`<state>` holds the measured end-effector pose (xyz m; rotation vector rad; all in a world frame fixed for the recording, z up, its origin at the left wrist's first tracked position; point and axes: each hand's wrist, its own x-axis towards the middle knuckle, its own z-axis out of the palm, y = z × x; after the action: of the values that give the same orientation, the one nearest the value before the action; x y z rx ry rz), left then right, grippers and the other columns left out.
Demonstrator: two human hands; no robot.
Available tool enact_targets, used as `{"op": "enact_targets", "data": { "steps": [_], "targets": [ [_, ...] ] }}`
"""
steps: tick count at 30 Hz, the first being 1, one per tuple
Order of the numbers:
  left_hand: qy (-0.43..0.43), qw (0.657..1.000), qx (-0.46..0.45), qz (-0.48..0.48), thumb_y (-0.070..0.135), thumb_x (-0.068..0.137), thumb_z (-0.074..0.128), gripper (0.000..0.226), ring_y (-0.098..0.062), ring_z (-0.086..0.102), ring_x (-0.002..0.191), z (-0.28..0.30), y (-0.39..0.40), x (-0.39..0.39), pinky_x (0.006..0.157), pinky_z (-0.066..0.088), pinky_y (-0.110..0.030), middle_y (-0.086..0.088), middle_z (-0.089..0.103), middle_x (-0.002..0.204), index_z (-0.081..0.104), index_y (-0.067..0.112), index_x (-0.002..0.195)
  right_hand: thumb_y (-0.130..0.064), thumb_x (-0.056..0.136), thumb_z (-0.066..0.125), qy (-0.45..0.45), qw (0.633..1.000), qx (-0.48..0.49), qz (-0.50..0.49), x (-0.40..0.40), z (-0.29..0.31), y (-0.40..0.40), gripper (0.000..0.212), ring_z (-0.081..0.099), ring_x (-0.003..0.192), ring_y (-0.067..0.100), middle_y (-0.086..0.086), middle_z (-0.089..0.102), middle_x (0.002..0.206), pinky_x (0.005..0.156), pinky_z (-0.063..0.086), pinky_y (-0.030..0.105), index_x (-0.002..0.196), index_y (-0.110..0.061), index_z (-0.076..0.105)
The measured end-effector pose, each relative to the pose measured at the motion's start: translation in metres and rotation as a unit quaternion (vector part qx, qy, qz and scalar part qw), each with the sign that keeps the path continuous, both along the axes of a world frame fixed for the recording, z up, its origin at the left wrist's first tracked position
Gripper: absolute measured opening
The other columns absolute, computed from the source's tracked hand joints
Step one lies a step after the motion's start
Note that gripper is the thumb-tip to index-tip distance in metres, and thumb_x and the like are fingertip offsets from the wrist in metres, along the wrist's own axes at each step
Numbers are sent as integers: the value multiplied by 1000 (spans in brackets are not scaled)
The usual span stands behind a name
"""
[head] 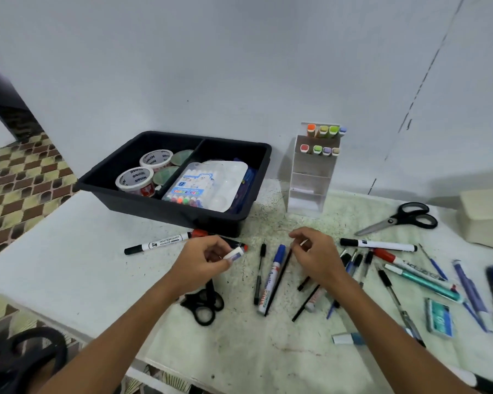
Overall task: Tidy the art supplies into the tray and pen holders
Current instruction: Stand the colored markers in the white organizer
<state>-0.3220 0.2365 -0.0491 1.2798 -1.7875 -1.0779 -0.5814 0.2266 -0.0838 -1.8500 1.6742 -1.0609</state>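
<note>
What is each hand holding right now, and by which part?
Left hand pinches a small white eraser by its near end. Right hand pinches something thin; what it is cannot be told.

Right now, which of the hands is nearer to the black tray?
Left. The left hand, pinching a small white eraser, sits just in front of the black tray. The right hand is farther right, beyond the tray's corner.
</note>
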Motion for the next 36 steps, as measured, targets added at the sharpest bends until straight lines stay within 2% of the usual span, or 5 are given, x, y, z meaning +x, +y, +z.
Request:
{"op": "enact_targets", "data": {
  "steps": [12,22,26,30,36],
  "targets": [
    [66,980,105,-158,3,78,76,53,-29,70,69,-9,-25,-108,53,52,-27,-2,63,77,58,24,123,-4,86,62,72,970,8,-230,-111,7,59,17,59,77,18,-2,62,86,68,47,29,98,-12,71],
    [91,958,157,-220,25,72,80,43,-24,66,68,-13,-32,-160,58,55,-33,-5,61,80,68,35,112,-14,81,68,212,899,67,-377,-164,8,107,21,54,96,30,11,66,96,81,48,43,102,-11,71],
    [115,951,186,-218,22,72,79,44,-23,68,68,-15,-34,-169,53,53,-29,-5,65,76,68,30,114,-14,81,66,204,895,135,-373,-182,6,118,25,48,116,35,12,62,107,93,45,49,106,-15,70],
    [135,944,219,-206,9,81,73,40,-24,70,68,-14,-35,-179,50,52,-27,-9,66,75,64,19,119,-14,81,72,205,911,105,-342,-194,2,123,25,51,98,25,10,63,95,99,43,46,106,-12,72],
    [150,929,273,-198,0,85,67,32,-37,70,73,-11,-39,-187,52,55,-34,-14,66,76,64,11,116,-25,80,76,220,912,117,-325,-204,-2,123,25,51,91,19,1,63,85,79,48,33,103,-17,75]
  ]
}}
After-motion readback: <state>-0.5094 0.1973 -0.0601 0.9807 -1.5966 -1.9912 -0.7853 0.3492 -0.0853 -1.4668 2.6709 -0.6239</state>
